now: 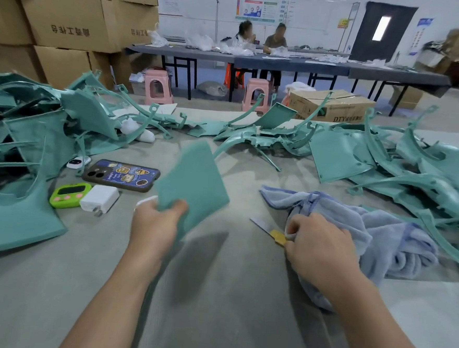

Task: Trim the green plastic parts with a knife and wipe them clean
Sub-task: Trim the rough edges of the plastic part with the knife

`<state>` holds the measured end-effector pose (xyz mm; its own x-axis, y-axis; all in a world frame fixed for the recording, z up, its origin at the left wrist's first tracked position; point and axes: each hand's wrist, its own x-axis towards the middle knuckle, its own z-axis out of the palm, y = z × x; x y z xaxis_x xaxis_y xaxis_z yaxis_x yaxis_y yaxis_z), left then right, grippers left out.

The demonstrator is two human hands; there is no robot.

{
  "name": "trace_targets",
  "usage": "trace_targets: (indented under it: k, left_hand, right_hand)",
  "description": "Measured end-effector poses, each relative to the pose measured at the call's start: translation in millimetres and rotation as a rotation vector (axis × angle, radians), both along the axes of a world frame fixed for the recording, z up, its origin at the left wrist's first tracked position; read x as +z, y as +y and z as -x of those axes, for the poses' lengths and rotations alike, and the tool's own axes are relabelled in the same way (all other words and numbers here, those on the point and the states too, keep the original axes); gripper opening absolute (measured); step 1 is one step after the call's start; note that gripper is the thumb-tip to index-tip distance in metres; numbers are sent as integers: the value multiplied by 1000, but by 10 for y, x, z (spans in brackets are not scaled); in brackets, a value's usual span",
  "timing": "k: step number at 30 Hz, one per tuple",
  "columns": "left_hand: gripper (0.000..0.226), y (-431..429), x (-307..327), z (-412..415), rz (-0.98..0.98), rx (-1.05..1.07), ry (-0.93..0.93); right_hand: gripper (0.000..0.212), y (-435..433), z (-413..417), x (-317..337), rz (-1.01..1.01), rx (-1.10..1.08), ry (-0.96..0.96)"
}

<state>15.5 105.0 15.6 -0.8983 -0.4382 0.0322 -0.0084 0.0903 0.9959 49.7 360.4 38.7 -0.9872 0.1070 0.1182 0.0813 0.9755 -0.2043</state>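
My left hand grips a flat green plastic panel by its lower corner and holds it tilted above the grey table. My right hand rests at the edge of a crumpled pale blue towel, with its fingers curled round the towel and the yellow handle of a small knife. The knife's grey blade points left across the table. Heaps of green plastic parts lie at the left and the right.
A phone, a green timer, a white charger and a small white device lie left of the panel. Cardboard boxes are stacked at the back left. Two people sit at a far table.
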Motion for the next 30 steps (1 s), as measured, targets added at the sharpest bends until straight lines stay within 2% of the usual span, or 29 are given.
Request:
trace_targets:
  k: [1, 3, 5, 11, 13, 15, 17, 22, 24, 27, 30]
  left_hand:
    - [11, 9, -47, 0, 132, -87, -48]
    - [15, 29, -118, 4, 401, -203, -28]
    - [22, 29, -167, 32, 532, -205, 15]
    - [24, 63, -157, 21, 559, -221, 34]
    - [23, 73, -99, -34, 652, -189, 158]
    - [31, 104, 50, -127, 814, -92, 363]
    - [25, 114, 147, -187, 904, -35, 505]
    - [41, 235, 194, -300, 1065, -73, 695]
    - [46, 294, 201, -343, 1135, -50, 731]
    - [47, 218, 195, -312, 1158, 117, 720]
    - [48, 123, 128, -255, 1056, 24, 596]
  right_hand:
    - [10, -31, -2, -21, -18, -4, 13]
    - [16, -81, -1, -64, -67, 26, 38]
    - [25, -89, 14, -95, -115, 89, 32]
    - [17, -66, 57, -116, -64, 56, 52]
    - [17, -58, 69, -108, -74, 48, 19]
    - [15, -43, 89, -95, -97, 47, 3]
    - [15, -32, 93, -91, -109, 50, -2]
    - [16, -25, 59, -100, -131, 65, 15]
    - [15, -15, 61, -93, -113, 78, -2]
    - [12, -7, 55, -83, -113, 95, -2]
    - [11, -9, 64, -75, -100, 102, 5]
